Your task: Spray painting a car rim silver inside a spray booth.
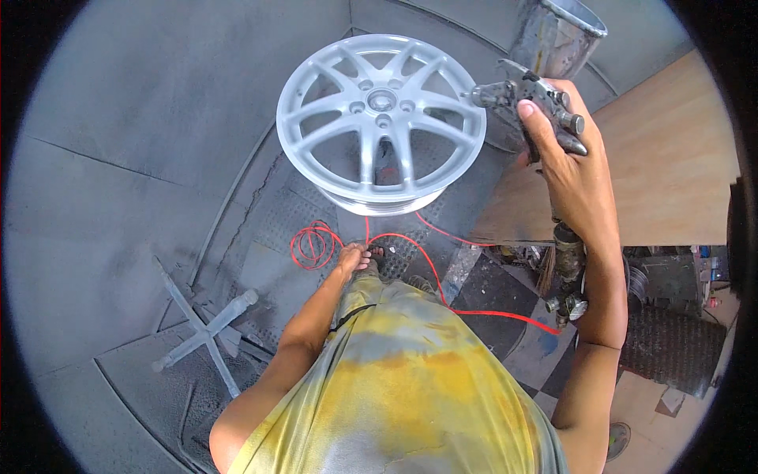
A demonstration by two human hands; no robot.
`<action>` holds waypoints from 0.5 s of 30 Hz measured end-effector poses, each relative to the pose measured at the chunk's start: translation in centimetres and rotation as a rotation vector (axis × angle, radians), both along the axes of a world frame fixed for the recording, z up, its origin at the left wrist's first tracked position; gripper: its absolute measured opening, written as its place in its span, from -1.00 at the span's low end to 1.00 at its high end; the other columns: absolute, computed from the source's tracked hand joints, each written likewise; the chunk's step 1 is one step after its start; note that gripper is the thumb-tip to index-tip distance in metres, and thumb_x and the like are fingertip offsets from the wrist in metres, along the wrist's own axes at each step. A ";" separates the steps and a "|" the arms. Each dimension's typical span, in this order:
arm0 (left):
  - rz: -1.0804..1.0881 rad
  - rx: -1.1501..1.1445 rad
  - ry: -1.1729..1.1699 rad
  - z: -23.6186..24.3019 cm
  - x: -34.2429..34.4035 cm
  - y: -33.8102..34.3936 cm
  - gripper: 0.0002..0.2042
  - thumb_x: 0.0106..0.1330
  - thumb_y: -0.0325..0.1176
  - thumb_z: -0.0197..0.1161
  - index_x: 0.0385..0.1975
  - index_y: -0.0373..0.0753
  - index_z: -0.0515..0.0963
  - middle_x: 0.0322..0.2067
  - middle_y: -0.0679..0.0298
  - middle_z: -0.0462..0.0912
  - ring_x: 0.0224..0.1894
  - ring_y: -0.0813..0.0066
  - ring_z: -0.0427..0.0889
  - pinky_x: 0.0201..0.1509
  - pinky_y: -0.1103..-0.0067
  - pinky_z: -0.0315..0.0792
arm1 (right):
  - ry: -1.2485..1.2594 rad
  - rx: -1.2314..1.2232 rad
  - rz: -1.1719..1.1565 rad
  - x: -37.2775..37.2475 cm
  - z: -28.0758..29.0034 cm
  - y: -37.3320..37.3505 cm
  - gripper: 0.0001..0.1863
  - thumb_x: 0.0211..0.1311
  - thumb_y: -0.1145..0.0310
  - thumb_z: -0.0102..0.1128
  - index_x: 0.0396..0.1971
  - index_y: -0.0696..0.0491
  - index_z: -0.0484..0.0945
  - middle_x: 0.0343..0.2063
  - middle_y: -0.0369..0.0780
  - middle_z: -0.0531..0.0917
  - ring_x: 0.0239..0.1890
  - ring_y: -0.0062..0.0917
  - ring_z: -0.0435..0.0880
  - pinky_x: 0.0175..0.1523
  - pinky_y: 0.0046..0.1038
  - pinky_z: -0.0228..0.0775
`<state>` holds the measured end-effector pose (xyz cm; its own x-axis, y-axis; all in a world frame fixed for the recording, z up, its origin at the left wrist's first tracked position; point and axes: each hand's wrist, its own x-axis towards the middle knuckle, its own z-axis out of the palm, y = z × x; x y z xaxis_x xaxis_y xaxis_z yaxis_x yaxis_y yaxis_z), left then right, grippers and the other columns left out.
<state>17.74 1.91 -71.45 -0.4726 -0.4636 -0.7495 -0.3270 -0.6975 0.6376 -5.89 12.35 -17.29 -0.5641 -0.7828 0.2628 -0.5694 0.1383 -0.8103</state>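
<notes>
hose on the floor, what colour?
Red hose, clearest in the head view.

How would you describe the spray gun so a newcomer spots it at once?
Find the pale grey alloy wheel at the top centre. Just to its right, the right hand holds the spray gun: dark, paint-crusted metal, topped by a metal cup.

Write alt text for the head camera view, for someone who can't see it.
Seen from above, a person's right hand holds a paint-crusted spray gun beside a pale grey alloy wheel in a grey-coated spray booth. The left hand hangs low by a looped red hose; a grey cross-shaped stand lies nearby.
</notes>
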 end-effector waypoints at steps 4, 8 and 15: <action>-0.010 0.014 -0.038 -0.8 1.5 -1.4 -0.82 0.43 -0.22 0.22 -0.13 -0.16 0.58 -0.34 0.33 0.73 -0.45 0.58 0.65 -0.37 0.54 0.64 | 0.028 0.078 -0.052 0.2 -0.1 -0.9 -0.73 0.48 0.22 0.25 -0.07 0.12 0.55 -0.52 -0.35 0.52 -0.50 -0.70 0.50 -0.36 -0.54 0.41; 0.038 0.023 -0.037 -2.8 2.5 -4.0 -0.67 0.51 -0.20 -0.03 0.04 -0.19 0.59 -0.18 0.16 0.75 -0.26 0.36 0.73 -0.21 0.42 0.68 | -0.130 0.104 0.026 1.1 0.5 -2.0 -0.76 0.50 0.25 0.24 -0.08 0.13 0.55 -0.46 -0.38 0.53 -0.45 -0.74 0.49 -0.35 -0.59 0.44; 0.572 0.087 0.273 0.1 0.3 -13.7 -0.52 0.48 -0.04 -0.10 0.18 -0.26 0.46 0.12 0.12 0.63 0.17 0.13 0.61 0.26 0.17 0.48 | -0.031 0.003 0.025 2.1 1.2 -3.1 -0.75 0.50 0.25 0.25 -0.09 0.13 0.55 -0.42 -0.39 0.56 -0.43 -0.73 0.50 -0.33 -0.60 0.41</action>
